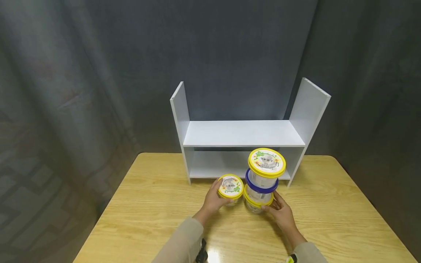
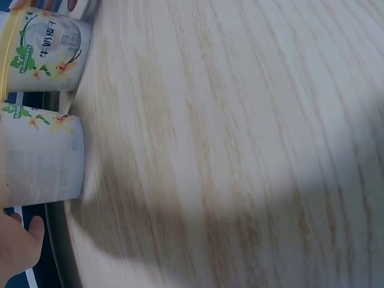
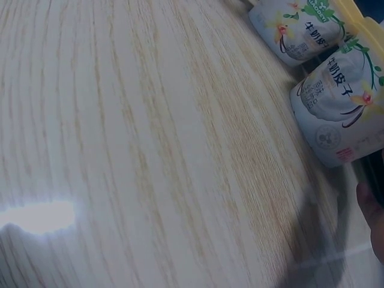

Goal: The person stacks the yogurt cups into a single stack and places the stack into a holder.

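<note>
In the head view my left hand (image 1: 211, 201) holds a lone yellow-lidded tub (image 1: 230, 186) by its sides, thumb at the front and fingers at the far left rim. Just right of it three tubs form a stack: a yellow-lidded bottom tub (image 1: 255, 207), a blue-lidded middle tub (image 1: 261, 190) and a yellow-lidded top tub (image 1: 266, 162). My right hand (image 1: 282, 215) grips the bottom tub from the right, around lid height. Both wrist views show two printed white tubs side by side on the table, the nearer tub (image 2: 42, 159) and nearer tub (image 3: 342, 105) beside each hand.
Behind the tubs stands a white two-level shelf (image 1: 243, 133) with tall side panels. The stack overlaps its lower board in the head view. Beneath everything is a wood-grain table (image 1: 158, 204), with dark grey curtains (image 1: 236, 54) at the back and sides.
</note>
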Available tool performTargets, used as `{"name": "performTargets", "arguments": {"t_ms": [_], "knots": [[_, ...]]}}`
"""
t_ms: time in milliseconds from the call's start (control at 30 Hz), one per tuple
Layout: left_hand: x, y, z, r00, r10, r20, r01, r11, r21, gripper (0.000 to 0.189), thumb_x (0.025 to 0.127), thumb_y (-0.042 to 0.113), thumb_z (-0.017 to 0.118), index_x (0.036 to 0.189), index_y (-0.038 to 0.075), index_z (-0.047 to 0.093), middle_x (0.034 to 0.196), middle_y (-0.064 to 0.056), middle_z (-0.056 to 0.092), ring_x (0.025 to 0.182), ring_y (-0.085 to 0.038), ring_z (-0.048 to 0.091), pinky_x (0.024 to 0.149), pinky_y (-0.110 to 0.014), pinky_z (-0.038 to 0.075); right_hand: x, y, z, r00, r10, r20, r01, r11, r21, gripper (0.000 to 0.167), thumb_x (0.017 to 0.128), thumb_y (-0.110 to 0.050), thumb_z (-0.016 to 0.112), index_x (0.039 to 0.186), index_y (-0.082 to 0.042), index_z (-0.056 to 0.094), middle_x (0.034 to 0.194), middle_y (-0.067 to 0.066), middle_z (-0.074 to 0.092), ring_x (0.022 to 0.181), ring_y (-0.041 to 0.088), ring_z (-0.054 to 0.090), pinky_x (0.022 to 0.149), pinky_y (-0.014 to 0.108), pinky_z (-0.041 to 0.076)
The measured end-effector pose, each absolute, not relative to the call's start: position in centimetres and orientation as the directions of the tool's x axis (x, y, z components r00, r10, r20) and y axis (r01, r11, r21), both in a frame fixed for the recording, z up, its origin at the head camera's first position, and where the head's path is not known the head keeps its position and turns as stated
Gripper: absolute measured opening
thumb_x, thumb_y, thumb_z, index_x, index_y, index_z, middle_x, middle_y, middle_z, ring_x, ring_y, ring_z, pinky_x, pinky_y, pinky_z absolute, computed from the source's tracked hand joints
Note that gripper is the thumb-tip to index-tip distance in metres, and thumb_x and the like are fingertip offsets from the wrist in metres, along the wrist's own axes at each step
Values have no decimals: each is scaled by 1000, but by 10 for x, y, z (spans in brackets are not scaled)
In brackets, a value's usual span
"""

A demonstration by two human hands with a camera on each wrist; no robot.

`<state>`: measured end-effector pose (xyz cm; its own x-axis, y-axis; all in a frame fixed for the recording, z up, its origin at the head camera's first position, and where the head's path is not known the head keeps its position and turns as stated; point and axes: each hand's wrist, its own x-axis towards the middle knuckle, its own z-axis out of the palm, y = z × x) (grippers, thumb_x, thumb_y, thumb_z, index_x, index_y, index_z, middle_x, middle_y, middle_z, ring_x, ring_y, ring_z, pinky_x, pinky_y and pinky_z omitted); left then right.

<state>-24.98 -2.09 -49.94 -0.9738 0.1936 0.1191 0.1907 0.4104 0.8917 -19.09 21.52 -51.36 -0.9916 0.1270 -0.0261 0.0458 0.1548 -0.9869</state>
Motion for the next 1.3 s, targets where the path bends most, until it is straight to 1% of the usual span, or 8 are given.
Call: {"name": "performTargets", "arguments": {"t_ms": [233, 500, 533, 633, 767, 867, 1167, 1300], "knots": [[-247, -22, -501, -983, 148, 104, 154, 387, 909, 87, 56, 16, 80, 130, 5, 37, 136, -10, 30, 120, -33, 29, 97, -48, 23, -190, 215, -514, -992, 128, -16, 36, 155, -987, 82, 74, -12, 67, 137, -3, 17, 138, 15, 24, 118, 30, 32, 78, 10, 38], [-243, -26, -500, -986, 144, 82, 127, 339, 932, 85, 57, 19, 79, 131, 8, 37, 136, -12, 28, 115, -35, 35, 94, -44, 31, -191, 216, -517, -992, 125, -5, 24, 155, -988, 81, 74, -12, 67, 137, -4, 17, 138, 15, 24, 118, 30, 31, 79, 10, 38], [-243, -26, -499, -986, 144, 79, 124, 339, 933, 85, 57, 20, 79, 131, 8, 37, 136, -12, 28, 116, -34, 34, 94, -45, 30, -191, 216, -517, -992, 125, -6, 25, 156, -988, 81, 74, -13, 67, 137, -4, 17, 138, 15, 24, 117, 28, 32, 79, 10, 38], [-241, -28, -497, -986, 142, 85, 127, 325, 937, 85, 58, 22, 79, 131, 9, 37, 136, -12, 28, 118, -34, 31, 96, -45, 28, -190, 216, -516, -992, 126, -14, 33, 154, -987, 81, 74, -13, 67, 137, -5, 18, 137, 15, 25, 110, 9, 40, 79, 11, 38], [-239, -32, -490, -986, 142, 90, 128, 288, 949, 85, 57, 23, 79, 130, 10, 38, 136, -12, 29, 118, -32, 32, 95, -42, 30, -190, 215, -513, -993, 118, -20, 37, 144, -989, 81, 75, -12, 66, 138, -5, 16, 137, 17, 24, 112, 12, 39, 79, 10, 38], [-237, -35, -485, -985, 153, 76, 115, 271, 956, 85, 58, 24, 79, 131, 12, 37, 137, -10, 28, 117, -31, 34, 94, -39, 33, -190, 215, -512, -993, 118, -25, 41, 137, -990, 81, 75, -11, 66, 138, -5, 15, 137, 18, 24, 118, 30, 31, 78, 10, 38], [-236, -47, -467, -970, 198, 139, 186, 241, 953, 83, 61, 27, 77, 132, 15, 36, 137, -9, 26, 119, -31, 30, 94, -41, 32, -191, 215, -515, -991, 130, -12, 30, 138, -990, 81, 73, -11, 68, 137, -4, 18, 136, 17, 26, 118, 32, 33, 80, 15, 41], [-235, -50, -453, -963, 209, 172, 219, 229, 949, 82, 61, 25, 78, 131, 14, 38, 137, -11, 26, 118, -31, 33, 92, -42, 34, -191, 216, -515, -991, 132, -3, 22, 147, -989, 81, 73, -11, 68, 137, -3, 19, 136, 19, 27, 117, 33, 33, 80, 16, 42]]}}
